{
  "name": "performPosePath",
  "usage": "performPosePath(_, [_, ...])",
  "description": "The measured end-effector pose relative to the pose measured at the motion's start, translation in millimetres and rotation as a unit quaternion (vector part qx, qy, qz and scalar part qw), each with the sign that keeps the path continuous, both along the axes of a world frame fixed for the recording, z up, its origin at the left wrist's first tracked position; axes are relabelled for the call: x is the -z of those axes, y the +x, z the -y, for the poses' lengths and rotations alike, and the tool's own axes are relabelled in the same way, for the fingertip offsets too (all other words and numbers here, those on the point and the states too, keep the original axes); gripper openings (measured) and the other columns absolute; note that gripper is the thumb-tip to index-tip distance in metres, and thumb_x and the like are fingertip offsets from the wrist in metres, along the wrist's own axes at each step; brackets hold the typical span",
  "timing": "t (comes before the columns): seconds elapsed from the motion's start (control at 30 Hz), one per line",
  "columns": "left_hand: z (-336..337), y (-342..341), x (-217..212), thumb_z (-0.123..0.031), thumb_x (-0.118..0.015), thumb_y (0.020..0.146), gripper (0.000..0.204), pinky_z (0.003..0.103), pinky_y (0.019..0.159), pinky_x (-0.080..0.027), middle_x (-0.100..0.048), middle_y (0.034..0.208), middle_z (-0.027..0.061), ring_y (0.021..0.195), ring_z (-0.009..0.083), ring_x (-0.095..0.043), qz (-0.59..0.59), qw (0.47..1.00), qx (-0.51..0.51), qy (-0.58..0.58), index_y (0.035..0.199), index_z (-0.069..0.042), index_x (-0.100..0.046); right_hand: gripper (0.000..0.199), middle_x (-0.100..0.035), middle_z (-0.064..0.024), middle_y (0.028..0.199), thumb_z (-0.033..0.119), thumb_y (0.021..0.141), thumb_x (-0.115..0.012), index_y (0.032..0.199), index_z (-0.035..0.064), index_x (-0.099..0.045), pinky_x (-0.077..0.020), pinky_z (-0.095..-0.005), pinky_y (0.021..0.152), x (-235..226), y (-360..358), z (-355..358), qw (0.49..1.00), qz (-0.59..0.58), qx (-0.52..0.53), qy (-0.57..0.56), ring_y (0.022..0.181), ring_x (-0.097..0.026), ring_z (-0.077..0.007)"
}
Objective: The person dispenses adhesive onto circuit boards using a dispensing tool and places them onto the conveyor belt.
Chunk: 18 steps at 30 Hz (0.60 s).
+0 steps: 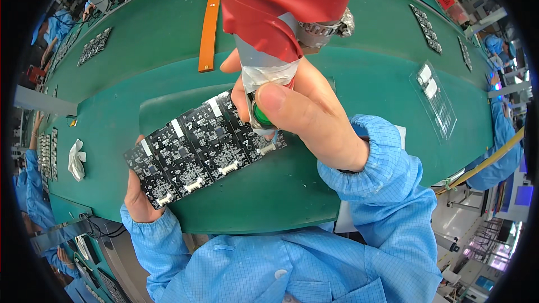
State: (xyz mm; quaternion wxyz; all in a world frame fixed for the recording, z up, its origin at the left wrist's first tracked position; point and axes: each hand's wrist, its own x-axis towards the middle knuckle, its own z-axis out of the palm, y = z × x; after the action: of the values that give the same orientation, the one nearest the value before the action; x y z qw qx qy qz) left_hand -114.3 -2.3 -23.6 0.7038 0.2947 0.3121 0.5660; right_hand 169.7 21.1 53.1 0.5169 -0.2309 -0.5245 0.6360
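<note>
A black circuit board panel (193, 147) is held tilted over the green mat, with several joined boards and white connectors along its near edge. My left hand (140, 199) is closed on the panel's left end; part of it is hidden underneath. My right hand (314, 115) wraps round the lower end of a grey tube-shaped tool (269, 5), bound with red and whitish tape. A green part shows under my right thumb. The tool's tip is just over the panel's right end; whether they touch, I cannot tell.
An orange strip (209, 28) lies beyond the panel. At right is a clear plastic tray (437, 104) with white pieces; at left, a crumpled white cloth (77, 160). More board panels lie far left (94, 46) and far right (425, 29). People in blue work at both sides.
</note>
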Motion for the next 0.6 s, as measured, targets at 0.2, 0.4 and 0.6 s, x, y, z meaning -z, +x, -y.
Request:
performPosePath(0.2, [-3.0,-5.3,1.1,-0.026,-0.038,0.090,0.052,0.043,0.090,-0.042,-0.040,0.125,0.0174,0.110,0.0292,-0.046,-0.004,1.000,-0.006,-0.009,0.130,0.002,-0.022,0.052,-0.046,-0.0036,0.102,0.029,0.085,-0.052,0.123,-0.0010,-0.032,-0.0382,-0.0225,0.075,2.9,-5.2,-4.9,1.000,0.011,0.010,0.002,0.087,-0.043,-0.0075])
performPosePath(0.4, [-10.7,-12.3,4.3,-0.025,-0.037,0.090,0.049,0.043,0.091,-0.041,-0.040,0.126,0.0163,0.112,0.0288,-0.045,0.013,1.000,0.010,-0.006,0.130,0.002,-0.024,0.050,-0.047,-0.0040,0.101,0.027,0.086,-0.051,0.124,-0.0002,-0.032,-0.0390,-0.0226,0.075,2.2,-3.9,-14.4,0.999,0.000,-0.030,-0.014,0.087,-0.043,-0.0065])
performPosePath(0.6, [-8.4,-51.4,17.0,-0.026,-0.035,0.092,0.046,0.044,0.090,-0.040,-0.037,0.129,0.0146,0.111,0.0300,-0.044,-0.037,0.996,-0.003,-0.086,0.132,-0.006,-0.025,0.036,-0.048,0.0004,0.087,0.027,0.085,-0.053,0.109,0.0025,-0.043,-0.0399,-0.0209,0.065,-2.0,-9.7,-11.3,0.998,-0.040,0.044,0.012,0.077,-0.042,-0.0052])
